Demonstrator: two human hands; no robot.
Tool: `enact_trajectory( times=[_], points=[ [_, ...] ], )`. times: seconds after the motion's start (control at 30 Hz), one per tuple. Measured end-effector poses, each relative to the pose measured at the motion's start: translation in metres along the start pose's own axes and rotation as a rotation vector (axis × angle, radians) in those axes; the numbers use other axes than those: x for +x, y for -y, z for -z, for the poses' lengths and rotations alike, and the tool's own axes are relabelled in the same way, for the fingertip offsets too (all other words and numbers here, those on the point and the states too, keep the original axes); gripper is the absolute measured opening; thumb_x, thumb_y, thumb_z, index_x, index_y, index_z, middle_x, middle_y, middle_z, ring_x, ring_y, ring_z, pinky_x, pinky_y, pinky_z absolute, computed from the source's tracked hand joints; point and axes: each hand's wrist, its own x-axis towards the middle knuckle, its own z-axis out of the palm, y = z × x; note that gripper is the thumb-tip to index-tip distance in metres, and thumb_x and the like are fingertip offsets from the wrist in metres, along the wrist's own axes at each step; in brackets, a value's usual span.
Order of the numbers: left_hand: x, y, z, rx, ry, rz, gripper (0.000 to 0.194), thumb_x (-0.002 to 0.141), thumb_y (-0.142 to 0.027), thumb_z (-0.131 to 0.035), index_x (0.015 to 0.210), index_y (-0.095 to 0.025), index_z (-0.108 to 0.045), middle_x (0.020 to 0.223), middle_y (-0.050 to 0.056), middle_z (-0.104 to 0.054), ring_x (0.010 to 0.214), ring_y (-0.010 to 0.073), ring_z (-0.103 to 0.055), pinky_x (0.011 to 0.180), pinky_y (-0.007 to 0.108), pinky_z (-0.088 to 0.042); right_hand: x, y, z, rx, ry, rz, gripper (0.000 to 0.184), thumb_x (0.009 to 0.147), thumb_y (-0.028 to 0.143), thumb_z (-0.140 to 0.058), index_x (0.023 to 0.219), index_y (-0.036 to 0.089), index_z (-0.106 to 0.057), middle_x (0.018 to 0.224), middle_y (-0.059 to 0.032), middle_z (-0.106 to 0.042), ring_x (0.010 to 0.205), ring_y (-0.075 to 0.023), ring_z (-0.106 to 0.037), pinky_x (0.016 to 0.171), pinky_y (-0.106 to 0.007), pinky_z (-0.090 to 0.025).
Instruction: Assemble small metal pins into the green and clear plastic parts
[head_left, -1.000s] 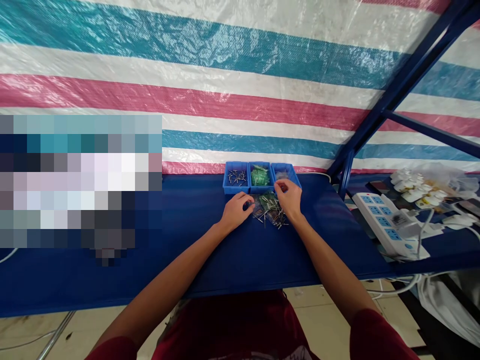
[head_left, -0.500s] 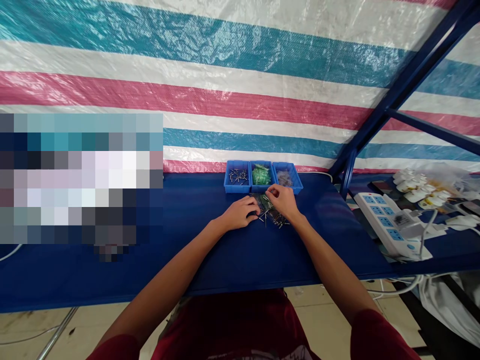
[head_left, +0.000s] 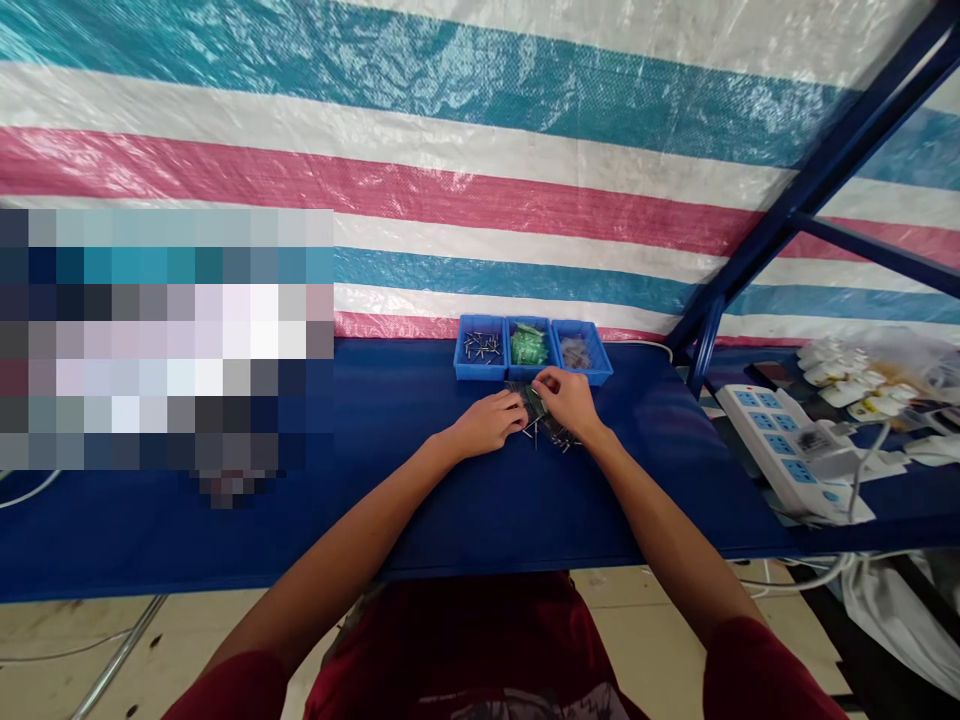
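**A makeshift assembly workshop**
I saw a blue workbench (head_left: 465, 520) before a striped tarpaulin (head_left: 525, 200), with blue parts bins (head_left: 480, 377) and a power strip (head_left: 780, 445).

Our right hand (head_left: 568, 402) has drawn back off the right tray (head_left: 582, 352) to the pile (head_left: 541, 418), and our left hand (head_left: 486, 423) has slid closer, so the 2 now nearly meet over it.
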Motion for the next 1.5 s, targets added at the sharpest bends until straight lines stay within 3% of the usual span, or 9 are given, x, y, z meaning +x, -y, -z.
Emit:
enact_trajectory(
  times=[0.17,0.5,0.7,0.93,1.07,1.2,1.4,1.5],
  points=[
    [0.002,-0.003,-0.003,-0.058,-0.025,0.06,0.019,0.094,-0.019,-0.039,0.086,-0.017,-0.056,0.09,0.007,-0.054,0.086,0.019,-0.051,0.081,0.03,-0.04,-0.001,0.003,0.001,0.017,0.003,0.001,0.016,0.079,0.026,-0.053,0.071,0.018,-0.064,0.052,0.0021,-0.052,0.049,-0.0126,-0.046,0.055,-0.025,-0.035],
    [0.004,0.0,0.002,-0.415,-0.396,0.387,0.009,0.089,-0.02,-0.044,0.085,-0.018,-0.052,0.074,-0.001,-0.055,0.068,0.013,-0.053,0.07,0.025,-0.041,-0.003,0.013,0.005,0.087,0.031,0.091,0.031,0.089,0.038,-0.046,0.074,0.018,-0.064,0.057,0.0001,-0.056,0.051,-0.0133,-0.048,0.056,-0.026,-0.036],
    [0.003,0.001,0.004,-0.437,-0.519,0.421,0.012,0.088,-0.026,-0.049,0.084,-0.018,-0.056,0.07,-0.001,-0.059,0.065,0.0127,-0.055,0.066,0.023,-0.042,-0.006,0.017,0.002,0.184,0.09,0.217,0.025,0.089,0.037,-0.05,0.087,0.018,-0.067,0.072,-0.0029,-0.065,0.06,-0.0143,-0.055,0.061,-0.026,-0.042],
    [0.002,-0.003,0.006,-0.491,-0.656,0.452,0.013,0.088,-0.03,-0.053,0.086,-0.018,-0.056,0.064,-0.003,-0.062,0.054,0.0096,-0.052,0.059,0.021,-0.041,-0.006,0.013,-0.004,0.204,0.091,0.259,0.019,0.089,0.033,-0.053,0.09,0.018,-0.065,0.076,-0.0041,-0.063,0.063,-0.0145,-0.055,0.06,-0.026,-0.044],
    [0.002,-0.005,0.006,-0.527,-0.682,0.477,0.015,0.088,-0.034,-0.054,0.09,-0.019,-0.057,0.062,-0.003,-0.062,0.049,0.0087,-0.05,0.055,0.02,-0.041,-0.006,0.014,-0.003,0.191,0.083,0.27,0.023,0.092,0.036,-0.049,0.088,0.019,-0.064,0.077,-0.0047,-0.063,0.065,-0.0156,-0.056,0.062,-0.027,-0.044],
    [0.002,-0.004,0.005,-0.518,-0.689,0.458,0.021,0.087,-0.037,-0.056,0.094,-0.018,-0.061,0.067,-0.001,-0.065,0.056,0.011,-0.055,0.059,0.022,-0.045,-0.006,0.016,-0.001,0.171,0.057,0.258,0.03,0.095,0.039,-0.041,0.086,0.019,-0.062,0.079,-0.006,-0.064,0.071,-0.0174,-0.058,0.066,-0.028,-0.044],
    [0.002,-0.001,0.005,-0.357,-0.674,0.413,0.026,0.089,-0.039,-0.053,0.081,-0.016,-0.064,0.077,0.002,-0.067,0.065,0.0126,-0.057,0.063,0.023,-0.044,-0.006,0.017,0.001,0.158,0.05,0.209,0.038,0.098,0.04,-0.035,0.08,0.017,-0.06,0.076,-0.0064,-0.065,0.07,-0.0172,-0.059,0.068,-0.028,-0.043],
    [0.001,-0.002,0.007,-0.349,-0.664,0.42,0.03,0.091,-0.039,-0.05,0.078,-0.016,-0.063,0.072,0.002,-0.064,0.063,0.0117,-0.055,0.061,0.022,-0.043,-0.006,0.015,-0.001,0.188,0.057,0.202,0.032,0.096,0.04,-0.04,0.089,0.017,-0.062,0.082,-0.0067,-0.066,0.068,-0.0164,-0.059,0.067,-0.028,-0.045]
  ],
)
